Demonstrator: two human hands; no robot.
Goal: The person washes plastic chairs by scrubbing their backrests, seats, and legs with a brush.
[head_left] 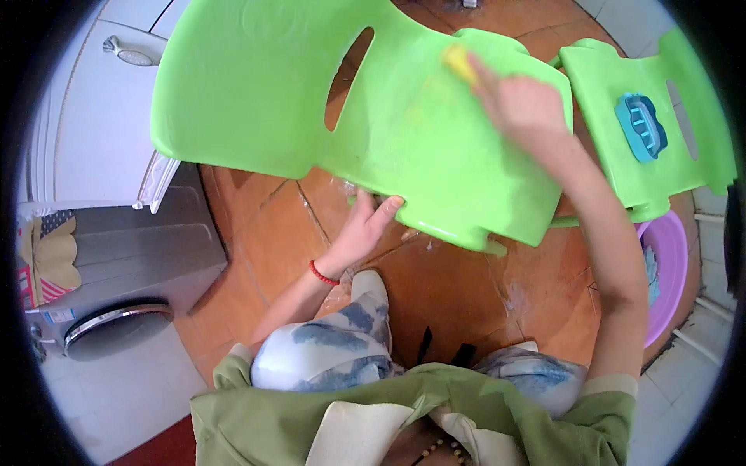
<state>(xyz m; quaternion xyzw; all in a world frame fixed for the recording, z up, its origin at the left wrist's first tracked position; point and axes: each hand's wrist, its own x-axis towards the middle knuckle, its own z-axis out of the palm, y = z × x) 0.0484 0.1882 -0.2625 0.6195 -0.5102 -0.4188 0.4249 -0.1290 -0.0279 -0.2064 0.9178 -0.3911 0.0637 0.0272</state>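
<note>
A bright green plastic chair [435, 163] is in front of me, its backrest toward the left and its seat toward me. My left hand [371, 225] grips the near edge of the seat, thumb on top, fingers partly hidden below. On the far part of the seat my right hand [519, 105], a little blurred, presses a yellow sponge [460, 64] against the plastic. Faint yellowish smears show on the seat beside the sponge.
A second green chair [606, 155] stands at the right, with a teal soap dish [642, 128] on its seat. Below it is a purple basin [670, 272] holding light blue cloth. A grey washing machine [140, 256] and white cabinet [101, 116] stand left. The tiled floor [458, 295] looks wet.
</note>
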